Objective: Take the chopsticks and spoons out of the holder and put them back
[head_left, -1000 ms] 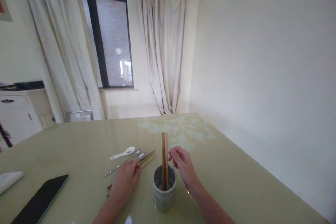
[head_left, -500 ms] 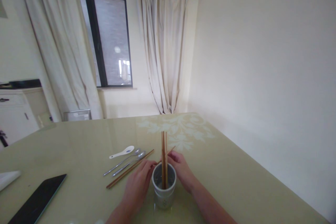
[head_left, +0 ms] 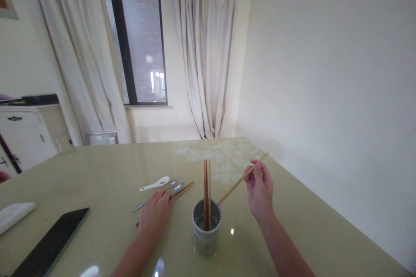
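Note:
A grey-white cup with a small pattern stands upright between my hands, with several wooden chopsticks upright in it. My right hand, to the right, pinches a single light wooden chopstick near its upper end. This one is tilted, its lower end beside the cup's far right rim; I cannot tell whether they touch. My left hand is curled over the brown chopsticks lying on the table, its fingertips partly hidden. Two metal spoons lie beside them, their handles partly covered by that hand.
A white spoon with a blue mark lies beyond the metal ones. At the left are a dark flat tablet-like thing and a white object. The glossy table runs along the wall at the right.
My right hand has moved right and up with the single chopstick. My left hand has left the cup's side and moved left onto the lying chopsticks. The view has shifted slightly.

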A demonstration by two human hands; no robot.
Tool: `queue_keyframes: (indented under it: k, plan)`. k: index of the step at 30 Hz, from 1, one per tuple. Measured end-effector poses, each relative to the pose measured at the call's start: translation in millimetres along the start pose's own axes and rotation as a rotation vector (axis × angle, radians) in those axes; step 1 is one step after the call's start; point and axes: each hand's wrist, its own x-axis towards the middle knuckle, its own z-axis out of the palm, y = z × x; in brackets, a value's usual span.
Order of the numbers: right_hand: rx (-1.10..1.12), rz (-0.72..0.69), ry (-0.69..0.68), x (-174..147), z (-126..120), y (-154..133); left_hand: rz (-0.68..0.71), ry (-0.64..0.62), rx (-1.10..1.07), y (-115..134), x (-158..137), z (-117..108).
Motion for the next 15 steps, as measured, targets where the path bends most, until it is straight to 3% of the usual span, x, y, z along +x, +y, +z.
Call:
queue_keyframes:
  k: [8, 15]
  plan:
    - [-0.104, 0.182, -0.319, -35, 24, 10, -0.01, -0.022, -0.082, -4, -2, 4]
    - [-0.276, 0.25, -0.448, -49, 30, 27, 0.036, 0.04, -0.128, -1, -2, 5]
